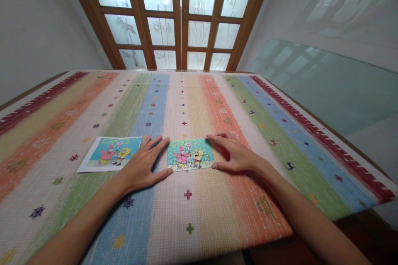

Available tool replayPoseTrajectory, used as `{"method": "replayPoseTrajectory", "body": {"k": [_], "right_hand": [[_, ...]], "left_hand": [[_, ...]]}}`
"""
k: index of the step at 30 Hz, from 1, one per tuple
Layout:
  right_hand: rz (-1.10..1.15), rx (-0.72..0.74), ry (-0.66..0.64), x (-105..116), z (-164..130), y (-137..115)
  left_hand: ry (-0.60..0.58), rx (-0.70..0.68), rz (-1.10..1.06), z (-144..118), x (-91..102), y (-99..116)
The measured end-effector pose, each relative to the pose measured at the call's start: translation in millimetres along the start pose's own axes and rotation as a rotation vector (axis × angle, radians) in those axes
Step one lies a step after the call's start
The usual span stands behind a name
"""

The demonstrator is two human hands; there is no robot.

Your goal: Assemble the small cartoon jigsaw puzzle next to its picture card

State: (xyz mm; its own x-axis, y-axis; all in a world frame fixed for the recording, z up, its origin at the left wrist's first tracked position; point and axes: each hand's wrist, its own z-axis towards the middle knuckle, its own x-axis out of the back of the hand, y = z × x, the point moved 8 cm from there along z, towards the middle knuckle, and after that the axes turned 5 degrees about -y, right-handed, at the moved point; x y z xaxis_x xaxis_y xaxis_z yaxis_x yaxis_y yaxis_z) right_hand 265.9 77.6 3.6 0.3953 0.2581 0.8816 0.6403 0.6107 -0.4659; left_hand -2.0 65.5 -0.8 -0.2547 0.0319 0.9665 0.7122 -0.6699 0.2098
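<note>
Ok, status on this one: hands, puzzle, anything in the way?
Left hand, right hand flat, open, flanking puzzle. Puzzle assembled on striped cloth. Reference picture beside left hand.

Puzzle [190,155] — right of picture [111,152]

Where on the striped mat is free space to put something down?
The striped mat is bare beyond the assembled puzzle toward the doors, and right of the right hand. Crowded: left hand sits between puzzle and reference picture.

Head view, down over table [217,223]
</note>
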Motion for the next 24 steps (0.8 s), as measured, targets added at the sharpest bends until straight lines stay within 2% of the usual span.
{"method": "replayPoseTrajectory", "body": {"k": [12, 24], "right_hand": [[0.032, -0.006, 0.012, -1.9, 0.2, -0.7], [0.033, -0.033, 0.015, -2.1, 1.9, -4.3]], "left_hand": [[0.000, 0.026, -0.004, 0.5, -1.0, -0.7], [0.008, -0.033, 0.066, 3.4, -3.9, -0.9]]}}
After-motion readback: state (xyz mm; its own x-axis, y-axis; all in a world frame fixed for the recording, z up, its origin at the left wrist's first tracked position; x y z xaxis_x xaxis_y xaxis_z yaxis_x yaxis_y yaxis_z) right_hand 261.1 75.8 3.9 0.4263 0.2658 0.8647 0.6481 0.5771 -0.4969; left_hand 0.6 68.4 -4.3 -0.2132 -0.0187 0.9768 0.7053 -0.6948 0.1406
